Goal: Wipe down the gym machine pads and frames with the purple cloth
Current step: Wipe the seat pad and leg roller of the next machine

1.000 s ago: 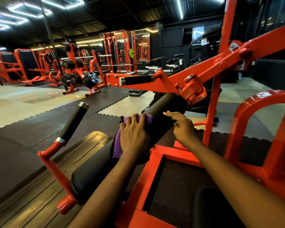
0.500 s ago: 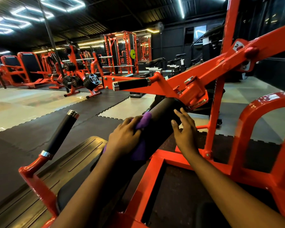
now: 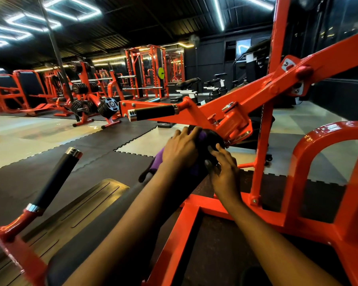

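Roller pad (image 3: 207, 145): black, cylindrical, smooth matte cover, mounted under the pivot bracket of the red frame (image 3: 277, 83), which is glossy painted square tube with bolted joints. Purple cloth (image 3: 158, 162): soft, creased fabric, draped over the pad's upper side, its loose end hanging to the left. Left hand (image 3: 180, 148) lies on the cloth with fingers curled over it, clamping it against the pad. Right hand (image 3: 224, 172) is unclenched, fingers spread, fingertips touching the pad's end face just below the bracket. A black foam grip handle (image 3: 153, 112) with a chrome end cap juts out directly above the hands; a second grip handle (image 3: 54, 182) stands tilted at lower left, well apart. Interlocking rubber floor mats (image 3: 91, 153) lie beneath; racked weight plates (image 3: 110, 107) stand behind. Both forearms cover most of the pad's length. The dark surface under the left forearm appears to be a seat pad, but shadow obscures it.
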A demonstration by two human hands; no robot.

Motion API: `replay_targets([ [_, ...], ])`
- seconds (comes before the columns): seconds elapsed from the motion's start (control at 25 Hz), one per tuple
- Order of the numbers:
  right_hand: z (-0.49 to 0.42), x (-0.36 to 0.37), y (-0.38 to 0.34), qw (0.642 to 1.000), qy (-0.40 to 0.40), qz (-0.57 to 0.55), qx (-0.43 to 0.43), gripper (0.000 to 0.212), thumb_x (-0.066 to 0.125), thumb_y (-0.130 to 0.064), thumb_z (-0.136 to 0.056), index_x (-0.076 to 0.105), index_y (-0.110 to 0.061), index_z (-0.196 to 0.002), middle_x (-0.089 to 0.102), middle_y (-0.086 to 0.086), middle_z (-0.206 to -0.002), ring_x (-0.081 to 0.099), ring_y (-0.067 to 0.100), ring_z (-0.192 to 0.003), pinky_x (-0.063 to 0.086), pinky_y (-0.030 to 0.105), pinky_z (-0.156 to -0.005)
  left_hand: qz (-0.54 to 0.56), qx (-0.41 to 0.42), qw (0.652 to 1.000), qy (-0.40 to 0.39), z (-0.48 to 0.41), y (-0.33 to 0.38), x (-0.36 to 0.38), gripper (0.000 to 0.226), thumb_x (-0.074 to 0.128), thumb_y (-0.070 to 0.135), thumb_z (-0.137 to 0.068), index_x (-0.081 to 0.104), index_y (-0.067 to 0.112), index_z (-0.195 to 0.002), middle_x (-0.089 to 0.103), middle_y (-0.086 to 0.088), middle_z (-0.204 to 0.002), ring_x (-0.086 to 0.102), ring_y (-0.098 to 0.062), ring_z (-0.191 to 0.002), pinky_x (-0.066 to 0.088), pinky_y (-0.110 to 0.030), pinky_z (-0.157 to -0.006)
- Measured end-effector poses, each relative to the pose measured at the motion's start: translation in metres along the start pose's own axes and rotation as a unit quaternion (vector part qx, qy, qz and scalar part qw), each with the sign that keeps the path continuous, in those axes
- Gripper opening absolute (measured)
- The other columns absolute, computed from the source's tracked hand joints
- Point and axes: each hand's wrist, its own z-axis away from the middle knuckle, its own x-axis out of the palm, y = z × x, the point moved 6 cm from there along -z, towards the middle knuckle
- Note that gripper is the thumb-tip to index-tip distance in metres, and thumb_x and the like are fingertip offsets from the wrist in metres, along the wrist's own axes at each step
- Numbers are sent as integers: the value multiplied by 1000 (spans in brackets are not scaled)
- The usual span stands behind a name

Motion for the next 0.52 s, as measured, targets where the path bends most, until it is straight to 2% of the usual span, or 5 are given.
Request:
replay_targets([
  [0.2, -5, -12, 14, 999, -14, -30, 8, 26, 66, -6, -94, 70, -12, -119, 65, 8, -129, 61, 25, -120, 56, 47, -93, 9, 10, 1000, -15, 34, 1, 4, 59, 43, 46, -96, 29, 36, -152, 26, 3, -162, 27, -26, -146, 38, -46, -109],
  [0.28, -5, -17, 11, 996, -23, -18, 85, 17, 60, -4, -96, 71, -13, -107, 71, 11, -111, 67, 27, -101, 55, 42, -82, 13, 26, 999, -42, 58, 14, 4, 59, 36, 49, -99, 20, 41, -155, 8, 9, -167, 8, -19, -153, 23, -45, -118],
  [0.36, 3, -15, 0, 985, -29, -18, 167, 17, 52, -11, -100, 67, -15, -106, 71, 18, -110, 64, 29, -93, 47, 36, -76, 87, 18, 994, -64, 74, 19, -6, 55, 36, 39, -103, 19, 42, -156, 2, 11, -166, 1, -14, -153, 8, -37, -122],
  [0.44, 17, -6, -30, 980, -4, -43, 192, 36, 43, -23, -105, 55, -13, -138, 58, 20, -140, 58, 31, -119, 46, 38, -96, 160, 19, 985, -62, 94, 8, -17, 67, 43, 14, -97, 20, 34, -157, 3, 9, -166, 0, -11, -153, 0, -27, -121],
  [0.52, 32, 2, -70, 985, 58, -27, 159, 53, 38, -34, -107, 32, -16, -157, 33, 15, -162, 35, 29, -146, 32, 40, -117, 194, 41, 978, -63, 121, -11, -23, 82, 43, 1, -86, 15, 26, -159, 0, 6, -166, -3, -10, -153, -3, -25, -123],
])
